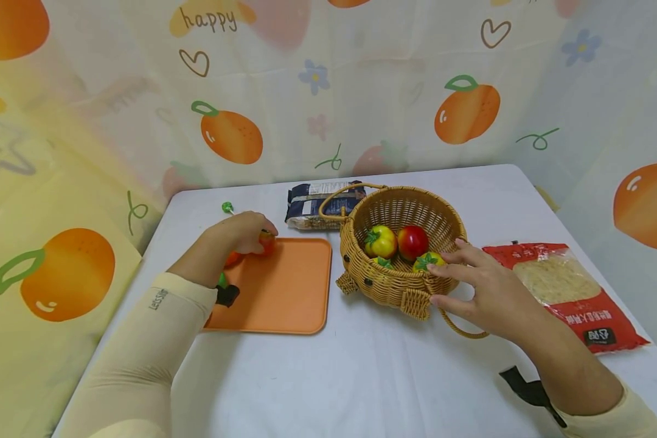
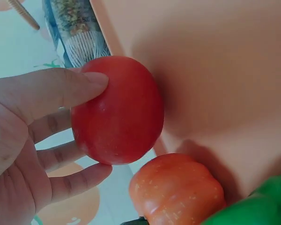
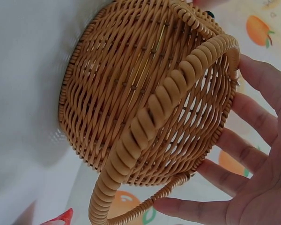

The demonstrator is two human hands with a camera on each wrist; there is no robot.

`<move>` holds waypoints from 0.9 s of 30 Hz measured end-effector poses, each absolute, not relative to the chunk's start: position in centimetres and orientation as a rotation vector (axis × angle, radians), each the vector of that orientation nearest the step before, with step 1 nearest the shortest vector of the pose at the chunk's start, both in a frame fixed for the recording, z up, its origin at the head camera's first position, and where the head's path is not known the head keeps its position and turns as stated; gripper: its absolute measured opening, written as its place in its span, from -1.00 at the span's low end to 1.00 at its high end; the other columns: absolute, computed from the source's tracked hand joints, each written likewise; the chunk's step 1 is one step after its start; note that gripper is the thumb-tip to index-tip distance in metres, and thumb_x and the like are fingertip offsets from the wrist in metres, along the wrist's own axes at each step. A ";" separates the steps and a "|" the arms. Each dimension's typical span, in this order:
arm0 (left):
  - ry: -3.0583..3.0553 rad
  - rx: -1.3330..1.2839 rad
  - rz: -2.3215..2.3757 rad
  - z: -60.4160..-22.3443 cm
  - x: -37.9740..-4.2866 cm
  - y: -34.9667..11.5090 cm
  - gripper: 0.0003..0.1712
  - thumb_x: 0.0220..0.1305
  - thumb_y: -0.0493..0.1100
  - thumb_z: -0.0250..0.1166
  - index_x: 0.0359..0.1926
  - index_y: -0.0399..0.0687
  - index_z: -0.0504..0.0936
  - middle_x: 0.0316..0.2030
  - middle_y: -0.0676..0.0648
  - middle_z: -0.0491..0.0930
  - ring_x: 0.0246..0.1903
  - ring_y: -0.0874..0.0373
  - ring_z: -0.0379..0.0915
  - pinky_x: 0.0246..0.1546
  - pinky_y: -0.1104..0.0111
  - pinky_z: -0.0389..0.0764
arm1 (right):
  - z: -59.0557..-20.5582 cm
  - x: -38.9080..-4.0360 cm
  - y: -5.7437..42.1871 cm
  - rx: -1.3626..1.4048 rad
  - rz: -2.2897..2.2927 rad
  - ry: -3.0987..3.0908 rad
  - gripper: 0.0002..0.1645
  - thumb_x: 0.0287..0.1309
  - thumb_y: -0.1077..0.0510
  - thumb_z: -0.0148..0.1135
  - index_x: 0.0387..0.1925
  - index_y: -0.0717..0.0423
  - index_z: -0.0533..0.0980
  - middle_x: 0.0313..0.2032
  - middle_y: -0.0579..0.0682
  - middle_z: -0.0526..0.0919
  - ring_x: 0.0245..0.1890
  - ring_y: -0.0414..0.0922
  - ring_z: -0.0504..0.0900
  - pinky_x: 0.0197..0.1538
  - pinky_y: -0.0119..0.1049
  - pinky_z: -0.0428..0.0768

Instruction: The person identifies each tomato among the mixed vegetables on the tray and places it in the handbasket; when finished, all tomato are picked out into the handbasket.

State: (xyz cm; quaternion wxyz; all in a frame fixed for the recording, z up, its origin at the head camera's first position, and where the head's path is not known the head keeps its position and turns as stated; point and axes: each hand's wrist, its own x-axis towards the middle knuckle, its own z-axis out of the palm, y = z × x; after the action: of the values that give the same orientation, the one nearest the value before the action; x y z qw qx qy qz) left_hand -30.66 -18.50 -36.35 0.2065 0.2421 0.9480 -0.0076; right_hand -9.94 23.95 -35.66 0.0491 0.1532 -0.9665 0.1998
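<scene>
My left hand [image 1: 241,232] holds a red tomato [image 2: 119,110] over the far left edge of the orange tray [image 1: 290,283]. The thumb presses one side of it and the fingers lie along the other. Below it in the left wrist view are a ribbed orange-red vegetable [image 2: 175,187] and part of something green [image 2: 257,211]. My right hand [image 1: 487,289] spreads its fingers at the right rim of a wicker basket [image 1: 389,295]. In the basket lie a yellow pepper-like vegetable [image 1: 382,242], a red fruit [image 1: 413,242] and more yellow pieces with green tops.
A dark blue package [image 1: 306,207] lies behind the tray and basket. On the right is a red package with a clear window [image 1: 602,313]. A small green piece [image 1: 227,207] stands out beyond my left hand. The basket's handle [image 3: 154,103] arches at its right side.
</scene>
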 end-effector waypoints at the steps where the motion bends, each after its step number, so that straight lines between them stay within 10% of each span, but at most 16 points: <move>1: 2.642 0.671 -0.011 -36.2 -30.6 -18.4 -0.47 0.26 -0.28 0.40 0.27 -0.02 0.64 0.20 -0.22 0.57 0.14 -0.15 0.42 0.37 -0.06 0.40 | -35.7 -9.9 23.9 0.468 0.610 -2.942 -0.33 0.02 -0.14 0.59 0.19 -0.10 0.67 0.24 0.14 0.56 0.47 0.27 0.26 -0.06 0.19 0.72; 27: 2.719 1.113 0.212 -26.9 -26.6 -12.2 -0.48 0.27 -0.18 0.43 0.26 0.11 0.65 0.09 -0.04 0.58 0.04 0.03 0.46 0.08 0.18 0.61 | -35.7 -9.9 24.0 0.459 0.621 -2.948 -0.34 0.00 -0.07 0.60 0.19 -0.08 0.66 0.22 0.13 0.56 0.49 0.25 0.22 -0.05 0.19 0.71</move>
State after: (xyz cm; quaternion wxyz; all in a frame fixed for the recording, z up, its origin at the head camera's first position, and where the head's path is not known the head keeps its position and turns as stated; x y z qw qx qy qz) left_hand -26.56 -12.16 -26.92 0.0979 0.3762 0.9186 0.0716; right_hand -9.91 24.04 -35.75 0.0472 0.1503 -0.9663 0.2034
